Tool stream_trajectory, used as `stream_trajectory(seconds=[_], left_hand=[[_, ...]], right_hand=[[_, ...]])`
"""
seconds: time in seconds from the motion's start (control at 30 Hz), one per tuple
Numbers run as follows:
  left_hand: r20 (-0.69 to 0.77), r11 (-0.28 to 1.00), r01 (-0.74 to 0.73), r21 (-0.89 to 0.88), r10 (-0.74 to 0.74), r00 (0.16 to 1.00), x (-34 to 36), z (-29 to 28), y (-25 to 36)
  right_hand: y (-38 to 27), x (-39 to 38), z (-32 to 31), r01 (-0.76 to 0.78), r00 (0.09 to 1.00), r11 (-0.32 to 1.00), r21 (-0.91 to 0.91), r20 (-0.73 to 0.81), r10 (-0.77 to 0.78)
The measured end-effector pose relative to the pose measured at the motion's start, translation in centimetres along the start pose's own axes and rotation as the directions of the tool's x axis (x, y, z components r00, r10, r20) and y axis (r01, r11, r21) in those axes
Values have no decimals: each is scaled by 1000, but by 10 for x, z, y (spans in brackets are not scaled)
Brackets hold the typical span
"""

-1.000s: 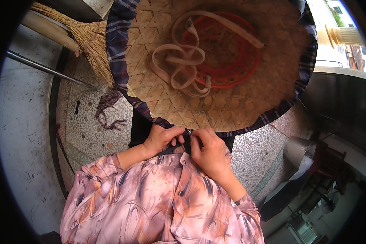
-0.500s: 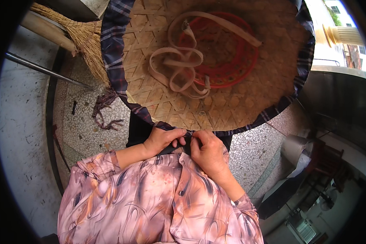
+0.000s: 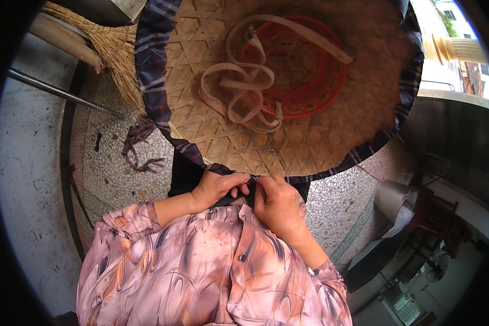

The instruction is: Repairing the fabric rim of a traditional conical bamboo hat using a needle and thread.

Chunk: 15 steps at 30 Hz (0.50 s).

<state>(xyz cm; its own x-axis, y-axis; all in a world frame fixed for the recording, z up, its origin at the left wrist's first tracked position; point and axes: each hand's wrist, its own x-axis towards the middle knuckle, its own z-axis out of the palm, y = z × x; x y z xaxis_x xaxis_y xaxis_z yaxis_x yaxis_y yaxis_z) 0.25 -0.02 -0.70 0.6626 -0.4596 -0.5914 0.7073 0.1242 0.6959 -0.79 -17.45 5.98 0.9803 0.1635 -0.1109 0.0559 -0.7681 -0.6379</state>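
Observation:
A wide woven bamboo hat (image 3: 201, 146) lies underside up in front of me, its near rim at my waist. Dark plaid cloth edging (image 3: 358, 157) runs round its rim. Inside are a red ring-shaped headband (image 3: 323, 89) and a loosely looped pale strap (image 3: 250, 85). At the near rim, my left hand (image 3: 216, 189) pinches the plaid edging between thumb and fingers. Close beside it, my right hand (image 3: 280, 204) is closed, thumb and fingertips pressed at the same stretch of edging. Whether a needle or thread is between the fingertips is too small to tell.
A straw broom (image 3: 117, 60) leans at the far left by a metal bar (image 3: 60, 92). Dark stringy scraps (image 3: 138, 144) lie on the speckled floor (image 3: 339, 209). To the right stand a silvery bucket-like container (image 3: 392, 198) and a dark wooden chair (image 3: 440, 209).
The hat has shifted very slightly to the right. My right hand's fingers have moved a little at the rim, while my left hand keeps its pinch.

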Motion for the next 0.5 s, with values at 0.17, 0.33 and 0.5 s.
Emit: stream_trajectory(seconds=[0.17,0.33,0.5], left_hand=[[14,993,82,-88,-82,997,-2,8,9],[50,986,120,-118,-114,992,0,8,0],[72,963,214,-166,-205,976,2,15,2]], right_hand=[[-4,-1,-2,58,998,996,-71,-25,-60],[-2,-4,-1,64,997,992,-108,-45,-70],[6,-14,-1,1,998,995,-95,-67,-7]])
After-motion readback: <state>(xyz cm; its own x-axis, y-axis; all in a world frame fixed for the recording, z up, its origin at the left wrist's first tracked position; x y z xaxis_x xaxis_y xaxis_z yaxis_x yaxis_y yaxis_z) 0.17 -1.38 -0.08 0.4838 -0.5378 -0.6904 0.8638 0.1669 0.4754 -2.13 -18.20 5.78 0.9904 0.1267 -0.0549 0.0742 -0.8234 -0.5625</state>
